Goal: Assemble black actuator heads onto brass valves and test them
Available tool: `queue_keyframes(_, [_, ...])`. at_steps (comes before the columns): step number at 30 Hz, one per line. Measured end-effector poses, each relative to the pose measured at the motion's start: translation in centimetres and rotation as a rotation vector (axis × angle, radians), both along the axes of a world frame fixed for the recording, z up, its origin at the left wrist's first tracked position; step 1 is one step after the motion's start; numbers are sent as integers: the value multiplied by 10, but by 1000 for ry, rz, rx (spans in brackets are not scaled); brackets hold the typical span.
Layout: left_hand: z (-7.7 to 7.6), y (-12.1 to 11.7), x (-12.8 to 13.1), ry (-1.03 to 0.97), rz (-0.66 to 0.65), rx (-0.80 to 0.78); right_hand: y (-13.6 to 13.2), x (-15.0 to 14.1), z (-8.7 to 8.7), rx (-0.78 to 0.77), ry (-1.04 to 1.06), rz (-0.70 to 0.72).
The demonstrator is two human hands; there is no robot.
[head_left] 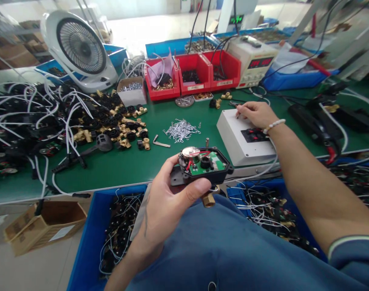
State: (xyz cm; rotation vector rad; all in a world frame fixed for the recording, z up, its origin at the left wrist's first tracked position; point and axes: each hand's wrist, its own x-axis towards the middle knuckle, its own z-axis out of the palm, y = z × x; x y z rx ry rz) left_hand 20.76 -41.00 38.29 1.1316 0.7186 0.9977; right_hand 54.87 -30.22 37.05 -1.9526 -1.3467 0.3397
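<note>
My left hand (169, 198) is closed around an open black valve actuator housing (223, 178), held above my lap in front of the bench. Inside the housing are a green circuit board (217, 158), red wires and a round silvery part. A brass fitting (208, 200) sticks out underneath. My right hand (257, 115) is at the far left corner of a light grey box (233, 135) with a black panel on top. Its thumb and forefinger are pinched together there on something small that I cannot make out.
Metal clips (181, 130) lie in a pile on the green bench (126, 165), near a small hex key (162, 142). Brass fittings and cabled black units crowd the left, below a white fan (81, 44). Red bins (193, 74) and a power supply (251, 60) stand behind; blue crates (90, 230) sit below.
</note>
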Motion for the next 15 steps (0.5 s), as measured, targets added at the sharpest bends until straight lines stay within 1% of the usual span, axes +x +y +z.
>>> queue_keyframes(2, [-4, 2, 3, -83, -32, -98, -1, -2, 1, -1, -5, -14])
queue_keyframes(5, [-6, 5, 6, -134, -86, -233, -3, -3, 2, -1, -11, -12])
queue_keyframes(15, [-2, 3, 7, -200, -115, -319, -5, -10, 5, -8, 5, -13])
